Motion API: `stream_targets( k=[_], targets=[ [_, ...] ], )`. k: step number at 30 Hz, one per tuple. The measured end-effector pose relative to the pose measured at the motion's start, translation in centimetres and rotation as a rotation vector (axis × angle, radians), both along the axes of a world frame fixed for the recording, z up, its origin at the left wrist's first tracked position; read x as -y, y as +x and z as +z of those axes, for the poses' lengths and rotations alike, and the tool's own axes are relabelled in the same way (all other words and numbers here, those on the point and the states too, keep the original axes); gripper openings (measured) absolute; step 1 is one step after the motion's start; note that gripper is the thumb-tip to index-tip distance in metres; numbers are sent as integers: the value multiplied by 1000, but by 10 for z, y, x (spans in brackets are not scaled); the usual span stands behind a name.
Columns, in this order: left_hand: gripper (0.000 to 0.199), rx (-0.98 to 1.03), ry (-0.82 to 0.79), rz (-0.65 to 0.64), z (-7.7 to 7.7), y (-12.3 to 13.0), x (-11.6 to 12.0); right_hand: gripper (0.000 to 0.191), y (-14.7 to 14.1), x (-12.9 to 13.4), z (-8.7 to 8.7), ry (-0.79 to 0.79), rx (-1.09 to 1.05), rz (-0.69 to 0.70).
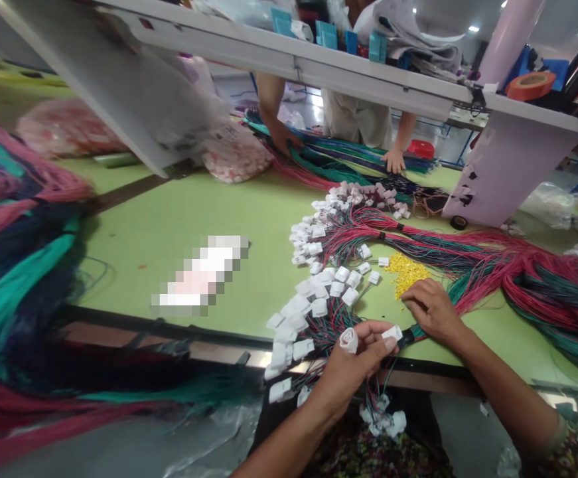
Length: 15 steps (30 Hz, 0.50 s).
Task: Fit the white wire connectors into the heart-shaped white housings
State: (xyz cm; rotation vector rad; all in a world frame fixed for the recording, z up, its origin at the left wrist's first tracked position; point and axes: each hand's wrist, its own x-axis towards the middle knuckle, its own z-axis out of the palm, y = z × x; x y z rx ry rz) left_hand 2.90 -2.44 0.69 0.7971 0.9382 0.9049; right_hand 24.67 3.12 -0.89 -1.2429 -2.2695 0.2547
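My left hand (351,368) is closed, pinching a white plastic connector (392,333) between thumb and fingers. A second white connector (348,340) with a round face sits against the same hand. Just beside the pile of small yellow pieces (408,271) is my right hand (434,311), its fingertips drawn together; whatever lies between them is too small to make out. Bundled red, green and black wires (408,335) pass under my right hand. Many wire ends carry white connectors (318,292), fanned out left of my hands, and a few (383,421) hang below the table edge.
Across the green table (134,232), another person's hands (393,159) rest on a wire bundle. A shelf (318,53) spans above. Wire coils (557,285) lie right; large bundles (30,265) hang left. Bags of parts (236,153) and a blurred-out item (202,279) lie on the table.
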Motion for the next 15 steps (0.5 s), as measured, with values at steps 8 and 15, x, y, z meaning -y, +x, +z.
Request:
stream_targets(
  k=[8, 15],
  targets=[
    [47, 2, 14, 13, -1, 0, 1, 8, -4, 5, -2, -79, 57, -108],
    [39, -61, 145, 22, 2, -2, 5, 6, -8, 3, -1, -100, 9, -53]
  ],
)
